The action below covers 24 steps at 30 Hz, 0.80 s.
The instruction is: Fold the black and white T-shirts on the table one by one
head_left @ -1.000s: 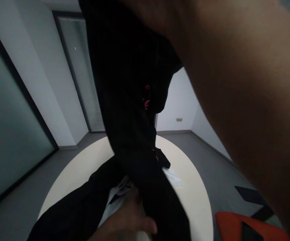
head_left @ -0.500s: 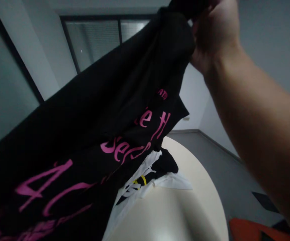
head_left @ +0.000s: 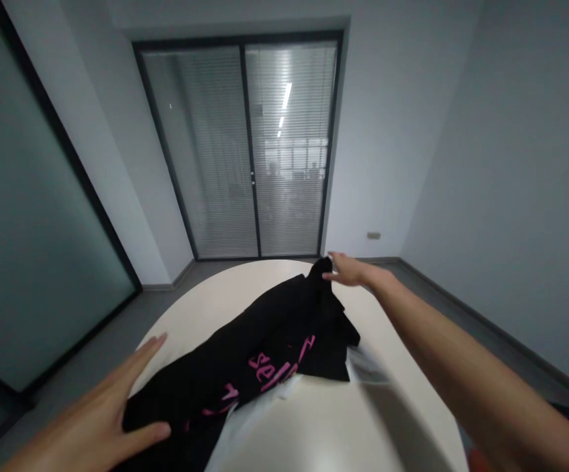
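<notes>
The black shirt (head_left: 274, 334) with pink lettering now lies spread across the round cream bench (head_left: 324, 426). Half a second ago it hung in the air, stretched taut and filling most of the view. The right hand (head_left: 351, 269), which then had a corner of the shirt bunched in a raised fist, has come down to the shirt's far end. Its grip has let go and stands wide, fingers stretched out flat, the fingertips just touching a small peak of cloth there. The left hand (head_left: 112, 410), out of sight half a second ago, is now at the shirt's near left edge. It is open too, palm down and fingers spread, with the thumb lying against the cloth and nothing held. A white garment (head_left: 259, 419) shows from under the shirt's near side, and more white cloth pokes out on the shirt's right. Both were already on the bench before the shirt came down over them. Beyond the shirt's far end stands a glass door (head_left: 245, 151) with lowered blinds.
</notes>
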Tool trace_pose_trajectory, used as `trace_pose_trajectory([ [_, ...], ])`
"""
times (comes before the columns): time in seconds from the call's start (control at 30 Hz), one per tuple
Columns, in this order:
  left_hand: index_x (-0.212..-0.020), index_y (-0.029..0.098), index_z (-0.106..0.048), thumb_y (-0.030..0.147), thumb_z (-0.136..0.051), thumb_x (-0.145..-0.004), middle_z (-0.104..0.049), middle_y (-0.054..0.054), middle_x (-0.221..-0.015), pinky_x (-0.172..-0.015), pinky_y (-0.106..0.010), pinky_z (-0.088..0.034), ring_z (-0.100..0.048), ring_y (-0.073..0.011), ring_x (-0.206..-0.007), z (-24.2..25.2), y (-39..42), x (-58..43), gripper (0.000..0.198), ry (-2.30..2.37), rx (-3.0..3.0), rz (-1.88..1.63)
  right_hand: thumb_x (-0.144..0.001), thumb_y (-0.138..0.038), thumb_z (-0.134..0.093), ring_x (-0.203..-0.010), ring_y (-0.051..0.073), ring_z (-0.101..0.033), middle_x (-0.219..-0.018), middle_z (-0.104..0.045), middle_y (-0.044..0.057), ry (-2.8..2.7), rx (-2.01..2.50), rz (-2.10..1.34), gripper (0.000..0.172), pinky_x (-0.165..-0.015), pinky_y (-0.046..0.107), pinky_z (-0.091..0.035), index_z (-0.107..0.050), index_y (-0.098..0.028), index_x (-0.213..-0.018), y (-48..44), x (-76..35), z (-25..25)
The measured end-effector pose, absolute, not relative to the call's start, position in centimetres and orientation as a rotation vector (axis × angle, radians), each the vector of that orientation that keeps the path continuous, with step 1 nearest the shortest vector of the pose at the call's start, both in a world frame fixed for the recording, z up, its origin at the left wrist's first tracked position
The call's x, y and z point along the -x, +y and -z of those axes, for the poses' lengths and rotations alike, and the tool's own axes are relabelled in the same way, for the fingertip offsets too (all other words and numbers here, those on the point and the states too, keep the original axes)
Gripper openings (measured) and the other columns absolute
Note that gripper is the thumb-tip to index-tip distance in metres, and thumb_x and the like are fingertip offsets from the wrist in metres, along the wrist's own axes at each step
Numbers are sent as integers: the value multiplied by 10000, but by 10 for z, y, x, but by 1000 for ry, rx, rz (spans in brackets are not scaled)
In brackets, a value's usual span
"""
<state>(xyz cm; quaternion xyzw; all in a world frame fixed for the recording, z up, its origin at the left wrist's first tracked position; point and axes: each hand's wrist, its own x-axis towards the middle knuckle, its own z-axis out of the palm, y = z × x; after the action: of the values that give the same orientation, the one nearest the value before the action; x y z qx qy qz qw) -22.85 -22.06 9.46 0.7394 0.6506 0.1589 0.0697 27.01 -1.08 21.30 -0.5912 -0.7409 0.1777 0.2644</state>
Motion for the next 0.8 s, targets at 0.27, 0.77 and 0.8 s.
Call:
trace_pose_trajectory([
  [0.27, -1461, 232, -532, 746, -628, -733, -240, -88, -1644, -1216, -519, -271, -293, -378, -1484, -125, -155, 158, 896, 1845, -2077, -333, -343, -488, -960, -1490, 541, -21, -1687, -12, 133, -2830, 1405, -351, 1519, -1064, 778, -266, -118, -399, -1604, -49, -268, -75],
  [0.77, -1326, 145, -590, 171, -676, -613, -692, -79, -1257, -1020, -410, -469, -613, -316, -1169, -68, -3, 39, 719, 865, -1754, -498, -652, -538, -785, -1495, 452, -182, -1521, -411, 213, -2675, 1180, 67, 1013, -1153, 647, -258, -403, -172, -1516, -36, -263, -59],
  [0.8, -1281, 144, -618, 153, -634, -612, -709, -69, -1212, -991, -408, -482, -629, -314, -1128, -68, -2, 40, 670, 875, -1744, -508, -707, -497, -759, -1478, 430, -251, -1539, -384, 220, -2666, 1157, 78, 926, -1123, 598, -348, -419, -161, -1501, -31, -258, -55],
])
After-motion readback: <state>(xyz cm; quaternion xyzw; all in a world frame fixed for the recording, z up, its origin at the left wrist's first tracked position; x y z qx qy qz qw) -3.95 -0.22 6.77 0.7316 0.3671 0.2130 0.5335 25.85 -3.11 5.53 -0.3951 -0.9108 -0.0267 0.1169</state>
